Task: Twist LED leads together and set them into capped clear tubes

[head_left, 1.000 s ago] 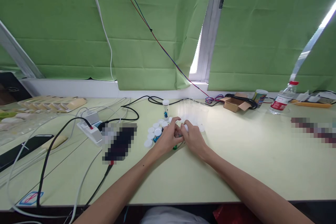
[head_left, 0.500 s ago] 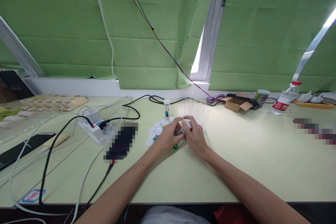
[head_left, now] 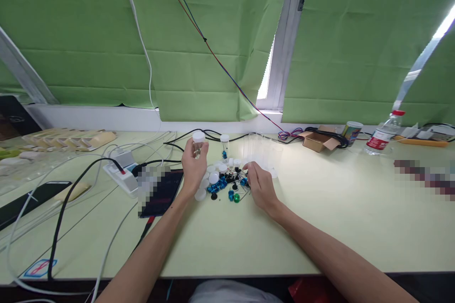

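Observation:
My left hand (head_left: 194, 166) is wrapped round a small clear vial with a white cap (head_left: 198, 138), held upright above the table left of the pile. My right hand (head_left: 261, 183) rests at the right edge of the pile, fingers curled; whether it grips a part there is hidden. The pile holds blue components (head_left: 221, 183), black round pieces (head_left: 213, 196), a green one (head_left: 236, 197) and thin wire leads. White caps (head_left: 213, 178) lie along its left and back. Another capped vial (head_left: 224, 144) with a blue component inside stands behind the pile.
Clear tubes (head_left: 261, 147) stand behind my right hand. A power strip (head_left: 122, 177), a dark phone (head_left: 163, 194) and cables lie to the left. An open cardboard box (head_left: 319, 141), a patterned cup (head_left: 351, 131) and a water bottle (head_left: 384, 135) are at the back right.
My hands were together over the pile and have parted. The left has moved up and left with the capped vial; the right has stayed near the pile, its fingers lower.

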{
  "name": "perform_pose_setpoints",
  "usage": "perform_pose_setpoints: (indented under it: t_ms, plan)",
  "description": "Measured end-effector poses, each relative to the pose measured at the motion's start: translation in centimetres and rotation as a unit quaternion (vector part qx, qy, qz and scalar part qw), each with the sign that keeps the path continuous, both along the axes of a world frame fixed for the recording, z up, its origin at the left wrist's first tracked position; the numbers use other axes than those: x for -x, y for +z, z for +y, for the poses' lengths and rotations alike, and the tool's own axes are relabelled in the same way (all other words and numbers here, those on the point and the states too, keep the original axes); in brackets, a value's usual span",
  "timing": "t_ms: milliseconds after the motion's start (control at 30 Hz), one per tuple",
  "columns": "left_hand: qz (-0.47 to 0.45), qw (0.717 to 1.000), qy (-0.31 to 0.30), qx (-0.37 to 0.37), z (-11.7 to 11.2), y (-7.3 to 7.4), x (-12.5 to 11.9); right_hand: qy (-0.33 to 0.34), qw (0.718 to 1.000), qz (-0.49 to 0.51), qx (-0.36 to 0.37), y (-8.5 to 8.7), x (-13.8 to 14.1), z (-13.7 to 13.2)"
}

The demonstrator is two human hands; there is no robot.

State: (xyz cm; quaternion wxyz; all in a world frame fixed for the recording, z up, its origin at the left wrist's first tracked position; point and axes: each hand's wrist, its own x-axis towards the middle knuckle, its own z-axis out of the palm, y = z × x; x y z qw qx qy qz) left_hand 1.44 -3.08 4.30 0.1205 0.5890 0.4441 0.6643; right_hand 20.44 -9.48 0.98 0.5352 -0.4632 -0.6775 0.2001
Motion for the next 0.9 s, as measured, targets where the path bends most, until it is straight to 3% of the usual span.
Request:
perform_pose_setpoints:
  t_ms: [233,333,467,633,733,833,900]
  plan:
    - [-0.027,0.997,0.022,0.072,3.3,-2.8,2.5,0.037,0.999,-0.010,0.024,-0.5,0.1,0.1]
    - [-0.018,0.994,0.003,0.106,3.8,-3.6,2.7,0.041,0.999,-0.020,0.027,-0.6,0.2,0.2]
    - [-0.006,0.992,-0.022,0.127,3.4,-3.7,2.2,0.053,0.998,-0.026,0.031,-0.5,0.3,0.1]
    - [-0.012,0.991,-0.037,0.132,2.2,-2.6,1.4,0.074,0.996,-0.005,0.053,-0.3,0.3,0.1]
    - [-0.002,0.997,0.017,0.070,1.5,-1.8,1.2,0.121,0.984,0.061,0.113,-0.5,0.5,0.4]
    - [0.052,0.980,0.175,-0.078,0.6,-1.2,0.9,0.159,0.966,0.125,0.161,-0.9,0.7,0.9]
    - [0.107,0.967,0.190,-0.134,-0.1,-1.0,0.5,0.161,0.965,0.133,0.161,-1.1,0.7,1.1]
